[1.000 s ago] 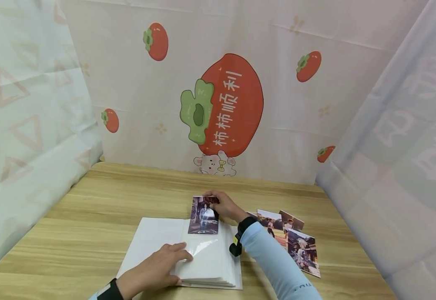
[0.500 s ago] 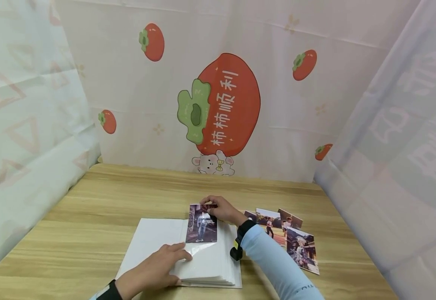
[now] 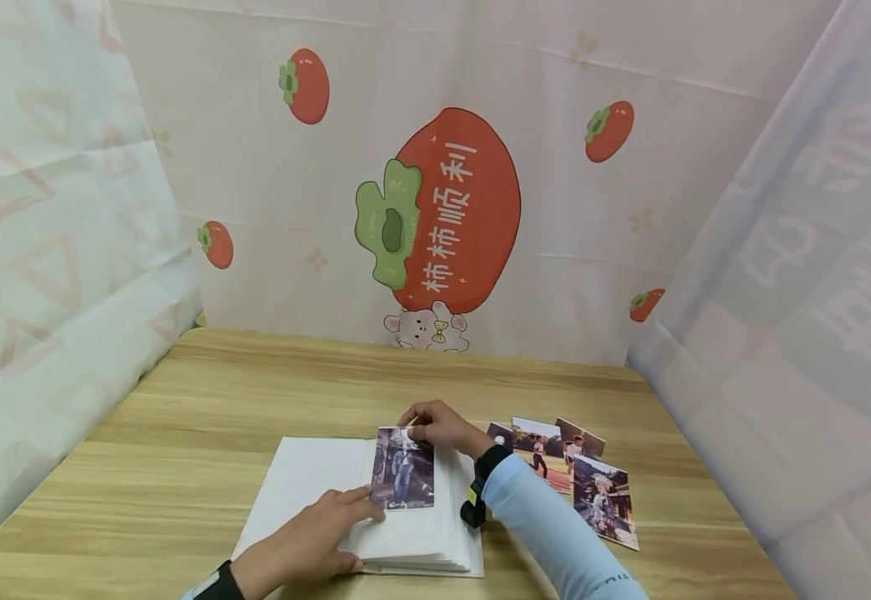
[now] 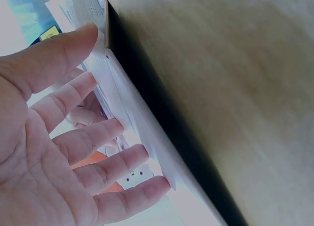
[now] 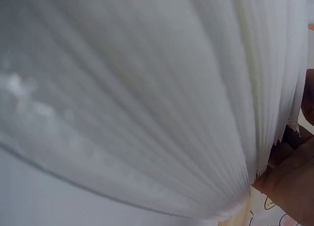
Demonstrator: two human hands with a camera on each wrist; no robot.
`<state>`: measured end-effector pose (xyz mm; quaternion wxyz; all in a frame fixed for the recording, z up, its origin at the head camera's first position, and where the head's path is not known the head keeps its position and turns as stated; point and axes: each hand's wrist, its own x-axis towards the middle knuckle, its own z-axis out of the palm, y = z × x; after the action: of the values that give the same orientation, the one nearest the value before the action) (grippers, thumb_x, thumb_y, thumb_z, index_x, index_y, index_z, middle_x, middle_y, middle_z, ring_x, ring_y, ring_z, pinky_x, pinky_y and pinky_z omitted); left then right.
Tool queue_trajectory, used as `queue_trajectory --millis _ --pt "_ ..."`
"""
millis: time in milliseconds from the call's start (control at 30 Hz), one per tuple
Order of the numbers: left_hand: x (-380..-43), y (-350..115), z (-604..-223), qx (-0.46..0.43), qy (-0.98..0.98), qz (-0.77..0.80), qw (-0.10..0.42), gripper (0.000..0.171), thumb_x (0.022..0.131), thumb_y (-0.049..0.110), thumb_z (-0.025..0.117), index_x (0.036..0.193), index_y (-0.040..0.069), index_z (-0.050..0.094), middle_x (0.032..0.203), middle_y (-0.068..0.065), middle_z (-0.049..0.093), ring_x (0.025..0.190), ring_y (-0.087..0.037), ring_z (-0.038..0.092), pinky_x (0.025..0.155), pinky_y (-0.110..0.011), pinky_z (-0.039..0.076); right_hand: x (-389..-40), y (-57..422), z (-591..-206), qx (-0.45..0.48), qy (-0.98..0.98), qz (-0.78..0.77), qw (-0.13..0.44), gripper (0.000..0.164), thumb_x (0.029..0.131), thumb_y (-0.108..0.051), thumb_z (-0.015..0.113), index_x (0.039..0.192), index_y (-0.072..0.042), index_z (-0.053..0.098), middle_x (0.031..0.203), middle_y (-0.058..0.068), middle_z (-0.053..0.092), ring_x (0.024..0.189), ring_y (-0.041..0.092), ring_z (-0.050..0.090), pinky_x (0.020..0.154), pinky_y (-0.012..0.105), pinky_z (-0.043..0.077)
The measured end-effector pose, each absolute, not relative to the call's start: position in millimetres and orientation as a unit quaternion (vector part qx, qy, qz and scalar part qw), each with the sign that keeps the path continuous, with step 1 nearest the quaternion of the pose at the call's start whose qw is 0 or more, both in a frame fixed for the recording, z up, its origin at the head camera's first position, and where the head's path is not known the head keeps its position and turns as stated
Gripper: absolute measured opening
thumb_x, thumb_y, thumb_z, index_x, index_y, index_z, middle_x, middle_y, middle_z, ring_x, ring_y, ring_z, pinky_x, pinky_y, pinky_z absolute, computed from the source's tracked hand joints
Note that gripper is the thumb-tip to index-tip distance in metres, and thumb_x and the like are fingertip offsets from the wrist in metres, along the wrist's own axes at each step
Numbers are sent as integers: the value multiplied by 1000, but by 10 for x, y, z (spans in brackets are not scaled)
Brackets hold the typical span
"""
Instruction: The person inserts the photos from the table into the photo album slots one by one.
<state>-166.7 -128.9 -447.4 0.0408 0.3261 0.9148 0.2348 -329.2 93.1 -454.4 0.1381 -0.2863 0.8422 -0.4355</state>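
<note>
In the head view, an open white photo album (image 3: 315, 475) lies on the wooden table. A photo (image 3: 402, 479) of a standing person lies over the upper part of its right-hand page, mostly down in the clear sleeve. My right hand (image 3: 446, 429) pinches this photo at its top edge. My left hand (image 3: 315, 533) rests on the album's lower left, fingertips by the photo's bottom corner. The left wrist view shows the left fingers (image 4: 103, 172) straight and spread along the album. In the right wrist view, the fanned album pages (image 5: 147, 98) hide much of the right hand (image 5: 292, 172).
Several loose photos (image 3: 603, 504) lie overlapping on the table (image 3: 217, 400) to the right of the album, partly behind the right forearm. A fabric backdrop (image 3: 277, 175) with persimmon prints stands behind the table, and cloth walls hang at both sides.
The photo has slid down toward me, deeper into the page's sleeve, and my right hand has come down with it. My left hand has stayed in place on the album.
</note>
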Motion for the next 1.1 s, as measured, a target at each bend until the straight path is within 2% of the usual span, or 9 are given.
queue_trajectory --millis 333,533,1100 --pt "-1660 -1284 -4455 324 913 242 48 43 70 24 79 110 20 61 131 -21 48 106 -37 49 74 -53 45 -3283 938 -4571 -271 841 -444 145 17 88 -1 57 99 -6 68 82 0 59 72 13 50 64 26 41" --pt "-1662 -1284 -4463 322 914 240 50 46 70 24 79 112 20 62 132 -20 48 106 -37 49 75 -53 45 -3270 931 -4575 -285 831 -453 150 12 87 -3 60 96 -2 68 84 0 62 73 11 52 65 25 42" --pt "-1661 -1272 -4444 327 914 236 47 50 70 23 79 116 17 62 130 -23 49 106 -39 50 77 -54 44 -3203 918 -4531 -301 828 -444 162 9 87 -5 63 87 -1 71 84 1 67 70 10 56 63 23 42"
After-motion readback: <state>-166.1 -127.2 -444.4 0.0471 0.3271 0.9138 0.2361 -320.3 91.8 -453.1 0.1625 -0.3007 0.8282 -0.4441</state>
